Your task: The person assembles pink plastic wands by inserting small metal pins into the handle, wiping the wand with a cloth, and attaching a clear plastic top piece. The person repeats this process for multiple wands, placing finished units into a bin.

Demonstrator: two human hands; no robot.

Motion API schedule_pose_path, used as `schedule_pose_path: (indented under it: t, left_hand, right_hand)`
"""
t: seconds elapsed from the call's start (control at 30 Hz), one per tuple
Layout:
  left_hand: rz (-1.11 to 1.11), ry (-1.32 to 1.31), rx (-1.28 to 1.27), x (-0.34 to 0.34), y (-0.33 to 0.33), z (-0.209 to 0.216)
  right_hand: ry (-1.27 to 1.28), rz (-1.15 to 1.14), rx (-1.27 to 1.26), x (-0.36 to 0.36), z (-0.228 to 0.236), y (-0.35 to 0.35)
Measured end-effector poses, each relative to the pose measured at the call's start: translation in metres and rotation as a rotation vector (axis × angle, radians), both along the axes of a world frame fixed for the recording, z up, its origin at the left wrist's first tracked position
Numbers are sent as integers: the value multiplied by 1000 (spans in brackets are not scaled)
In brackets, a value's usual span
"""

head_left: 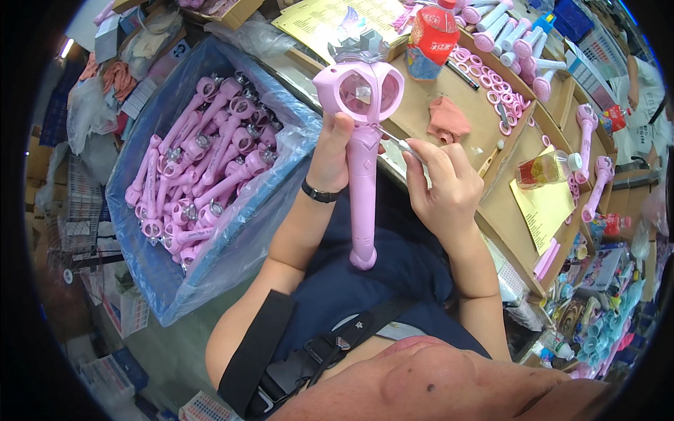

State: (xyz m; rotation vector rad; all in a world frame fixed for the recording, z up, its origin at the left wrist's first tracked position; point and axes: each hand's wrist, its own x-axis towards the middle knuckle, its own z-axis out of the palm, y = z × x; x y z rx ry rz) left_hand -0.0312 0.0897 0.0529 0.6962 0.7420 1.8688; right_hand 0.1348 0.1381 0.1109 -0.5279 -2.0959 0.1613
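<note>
Head view, landmark = held wand. Pink light-stick wand [363, 189] upright in picture, round head up with clear windows, grey crown [359, 48] on top, handle end down over the person's dark clothing. Left hand [328, 161] wraps the wand just below its head, thumb along the near side, fingers closed round the handle, mostly hidden behind it. Right hand [446, 186] just right of the wand: fingers pinching a slim tool [397, 140], metal tip at the wand's neck; exact contact can't tell.

Left of wand: blue bin [158, 281], plastic-lined, heaped with similar pink wands [223, 175]. Right of wand: brown counter [481, 112] with peach cloth [448, 118], nearest; brush [491, 158] further right. Upper right of wand: red-labelled bottle [430, 45], black pen [463, 75], loose pink rings [495, 81]. Far right of wand: bottle of yellowish drink [542, 170] on its side, over yellow sheet [539, 217]; two more crowned wands [587, 133] beyond.
</note>
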Motion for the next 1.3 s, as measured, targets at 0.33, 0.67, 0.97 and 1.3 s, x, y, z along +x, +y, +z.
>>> schedule_pose_path:
  t: [0.33, 0.67, 0.97, 1.3]
  left_hand:
    - [219, 236, 10, 9, -4, 4]
    - [421, 627, -18, 16, -7, -17]
    - [515, 1132, 80, 14, -20, -14]
    - [373, 774, -43, 13, -14, -31]
  right_hand:
    - [-125, -30, 16, -1, 1, -2]
    - [-86, 367, -1017, 15, -29, 23]
    - [-63, 658, -2148, 31, -50, 36]
    - [-382, 78, 44, 17, -56, 8]
